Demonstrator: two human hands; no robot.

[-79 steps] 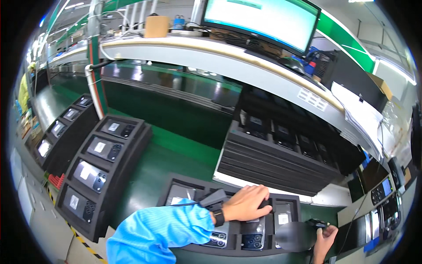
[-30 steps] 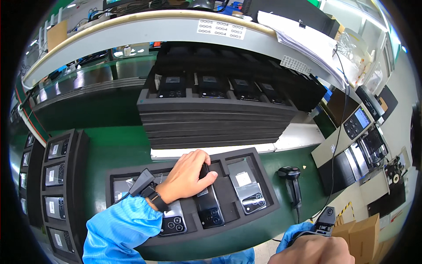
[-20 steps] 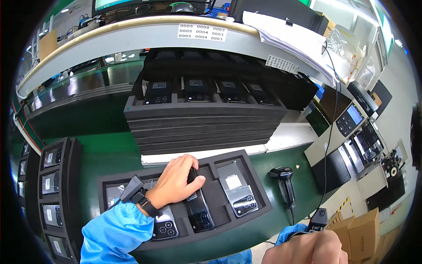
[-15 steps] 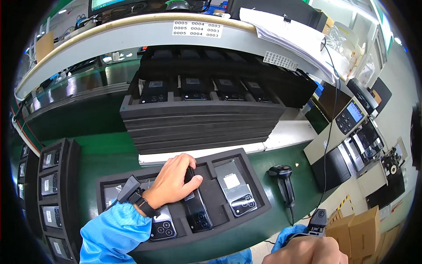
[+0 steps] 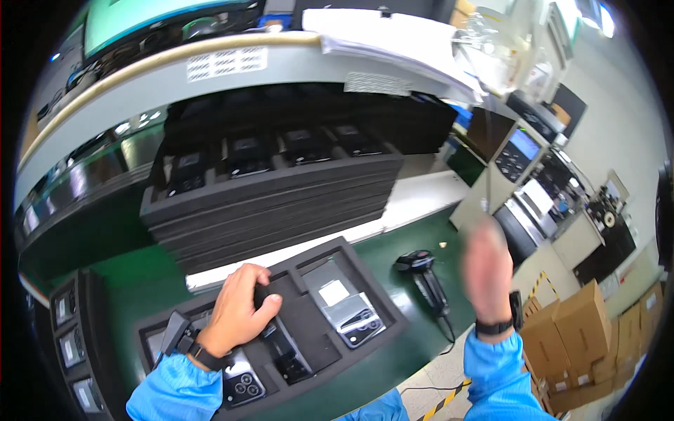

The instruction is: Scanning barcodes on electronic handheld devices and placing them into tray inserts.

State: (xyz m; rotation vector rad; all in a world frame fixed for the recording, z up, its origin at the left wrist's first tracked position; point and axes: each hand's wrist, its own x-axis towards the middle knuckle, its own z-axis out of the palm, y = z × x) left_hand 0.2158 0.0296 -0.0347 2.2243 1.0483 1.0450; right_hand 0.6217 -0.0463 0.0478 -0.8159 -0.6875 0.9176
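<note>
Head view: toward seven o'clock the left hand (image 5: 242, 310) grips, in a foam tray (image 5: 370, 286), a dark phone (image 5: 288, 358), likely rigid, slick, fragile, best held by its edges, the right hand's (image 5: 487, 270) fingers too blurred to tell.

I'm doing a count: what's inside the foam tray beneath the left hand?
The foam tray holds at least three smartphones; the left hand and blue sleeve cover parts of two and most of the leftmost compartment.
</note>
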